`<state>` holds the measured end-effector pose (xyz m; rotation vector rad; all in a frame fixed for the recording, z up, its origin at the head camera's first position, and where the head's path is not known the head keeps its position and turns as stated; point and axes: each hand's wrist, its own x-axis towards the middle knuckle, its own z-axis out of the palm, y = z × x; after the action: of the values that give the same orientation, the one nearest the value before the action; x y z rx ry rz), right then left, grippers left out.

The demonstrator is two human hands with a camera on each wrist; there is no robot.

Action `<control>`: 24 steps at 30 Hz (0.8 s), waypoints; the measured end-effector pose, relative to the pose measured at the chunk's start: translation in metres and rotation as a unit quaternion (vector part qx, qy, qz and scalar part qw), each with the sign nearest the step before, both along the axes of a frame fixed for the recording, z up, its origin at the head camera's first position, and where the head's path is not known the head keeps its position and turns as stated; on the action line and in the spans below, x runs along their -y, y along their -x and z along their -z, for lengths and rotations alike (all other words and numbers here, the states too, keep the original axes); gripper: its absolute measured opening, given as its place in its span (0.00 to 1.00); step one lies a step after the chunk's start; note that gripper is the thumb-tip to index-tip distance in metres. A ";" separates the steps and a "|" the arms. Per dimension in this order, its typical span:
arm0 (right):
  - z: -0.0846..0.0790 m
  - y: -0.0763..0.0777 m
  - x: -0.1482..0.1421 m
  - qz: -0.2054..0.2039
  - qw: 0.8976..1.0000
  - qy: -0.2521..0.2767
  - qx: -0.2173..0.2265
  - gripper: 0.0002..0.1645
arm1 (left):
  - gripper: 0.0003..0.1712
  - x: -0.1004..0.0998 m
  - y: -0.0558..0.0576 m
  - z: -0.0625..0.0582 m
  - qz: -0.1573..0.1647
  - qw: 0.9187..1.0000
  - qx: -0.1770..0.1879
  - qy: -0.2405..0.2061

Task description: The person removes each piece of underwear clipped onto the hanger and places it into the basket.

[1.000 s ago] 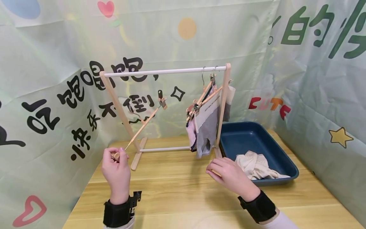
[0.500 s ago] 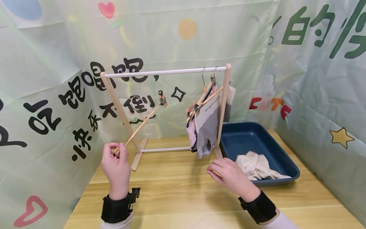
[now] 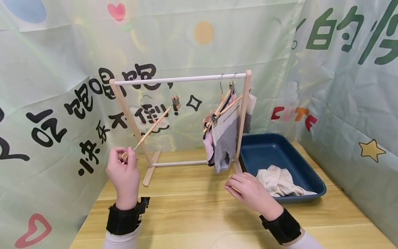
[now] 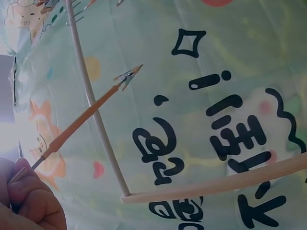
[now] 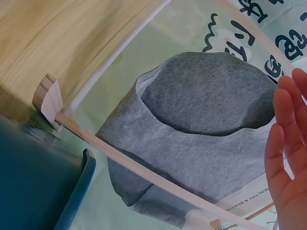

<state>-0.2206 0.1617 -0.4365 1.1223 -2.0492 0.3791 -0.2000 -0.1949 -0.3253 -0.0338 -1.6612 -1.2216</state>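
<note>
My left hand [image 3: 123,176] grips one clip end of a wooden clip hanger [image 3: 155,123] in the head view. The hanger slants up to the right, its metal hook [image 3: 146,103] pointing up and its far clip [image 3: 176,101] holding no cloth. In the left wrist view the hanger's bar [image 4: 79,122] crosses in front of the rack's rail [image 4: 88,91]. My right hand [image 3: 250,192] is held above the table beside the tray, fingers relaxed and slightly bent, nothing in it. Grey shorts [image 3: 224,145] on a hanger, with a white card at their waist, hang near it.
A small wooden rack [image 3: 180,77] with a white rail stands on the table [image 3: 186,214]. Several hangers with clothes crowd its right end. To the right, a dark blue tray [image 3: 264,141] holds a crumpled cream cloth [image 3: 276,180]. Printed fabric walls [image 3: 248,34] enclose the table.
My left hand has risen slightly with the hanger, whose hook has swung from lying over to standing more upright. The right hand stays in place.
</note>
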 end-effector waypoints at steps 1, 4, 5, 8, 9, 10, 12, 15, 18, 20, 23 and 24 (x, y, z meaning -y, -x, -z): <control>0.000 0.000 0.000 0.000 1.000 0.001 -0.002 0.03 | 0.10 0.000 0.001 -0.001 -0.002 1.000 -0.002 0.002; 0.001 0.000 0.000 0.000 1.000 0.001 -0.002 0.03 | 0.11 0.000 0.003 -0.005 -0.005 1.000 -0.013 0.008; 0.001 0.000 -0.001 0.000 1.000 0.000 -0.002 0.04 | 0.11 0.000 0.003 -0.007 -0.005 1.000 -0.016 0.011; 0.002 0.000 -0.001 0.003 1.000 0.000 0.002 0.09 | 0.10 0.002 0.006 -0.011 -0.003 1.000 -0.022 0.009; 0.002 0.000 -0.001 0.004 1.000 0.000 0.004 0.10 | 0.10 0.003 0.006 -0.012 -0.001 1.000 -0.024 0.008; 0.002 0.000 0.000 0.003 1.000 0.001 0.003 0.10 | 0.10 0.004 0.007 -0.014 0.001 1.000 -0.026 0.006; 0.002 0.000 0.000 0.003 1.000 0.000 0.003 0.10 | 0.10 0.007 0.007 -0.017 -0.004 1.000 -0.027 0.006; 0.002 -0.001 0.001 -0.004 1.000 0.001 0.000 0.06 | 0.10 0.011 0.007 -0.021 -0.010 1.000 -0.028 0.009; 0.002 -0.001 0.002 -0.008 1.000 0.002 0.000 0.04 | 0.10 0.015 0.007 -0.024 -0.016 1.000 -0.026 0.009; 0.002 -0.001 0.002 -0.009 1.000 0.004 0.001 0.04 | 0.10 0.017 0.009 -0.026 -0.015 1.000 -0.026 0.008; 0.003 -0.002 0.001 -0.008 1.000 0.005 0.002 0.06 | 0.10 0.018 0.011 -0.028 -0.016 1.000 -0.025 0.007; 0.003 -0.003 0.001 -0.006 1.000 0.004 0.004 0.06 | 0.10 0.018 0.011 -0.029 -0.017 1.000 -0.024 0.009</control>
<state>-0.2180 0.1610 -0.4396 1.1301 -2.0485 0.3972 -0.2113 -0.2127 -0.2967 -0.0456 -1.6243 -1.1715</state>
